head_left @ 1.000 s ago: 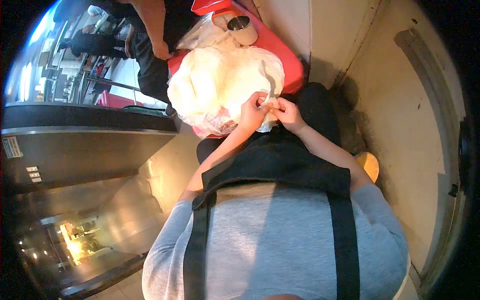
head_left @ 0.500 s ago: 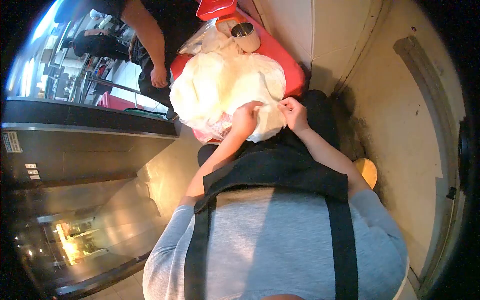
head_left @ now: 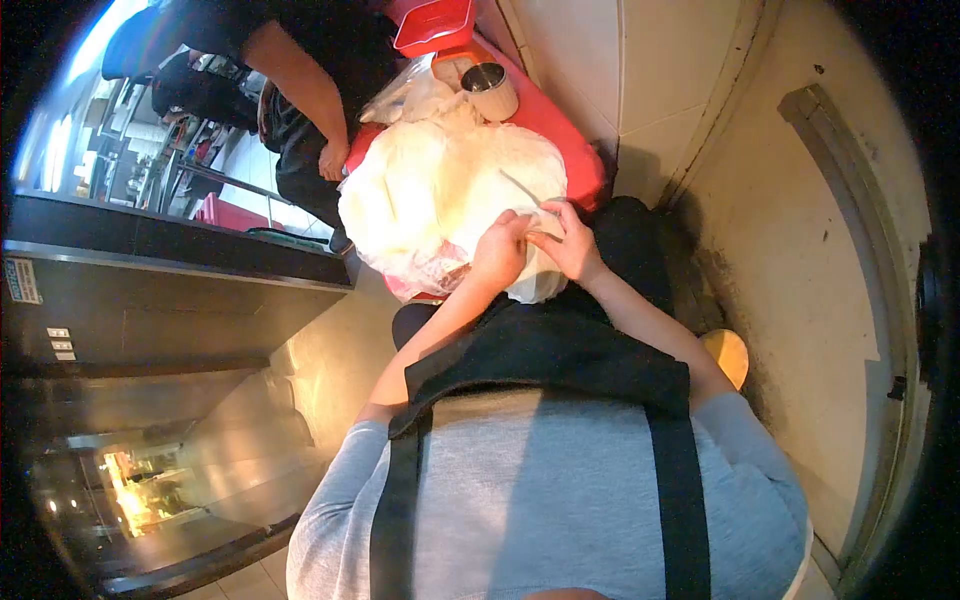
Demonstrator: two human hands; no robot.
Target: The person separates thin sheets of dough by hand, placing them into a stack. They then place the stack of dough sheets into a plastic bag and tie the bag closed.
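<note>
A large crumpled white plastic bag spreads over a red table in front of me. My left hand is closed on its near right part, with thumb and fingers pinched together. Right beside it, my right hand also pinches the thin white material, and the fingertips of both hands nearly meet. Some pinkish colour shows through at the bag's near left edge. The near end of the white material hangs down toward my black apron.
Behind the bag stand a white ribbed cup with a dark inside and an orange scale with a red tray. Another person's arm reaches down at the table's left. A tiled wall borders the right side.
My hands have drawn closer together, the right one moving left toward the left one. Both keep their pinch on the white material. The other person's hand has shifted slightly right.
</note>
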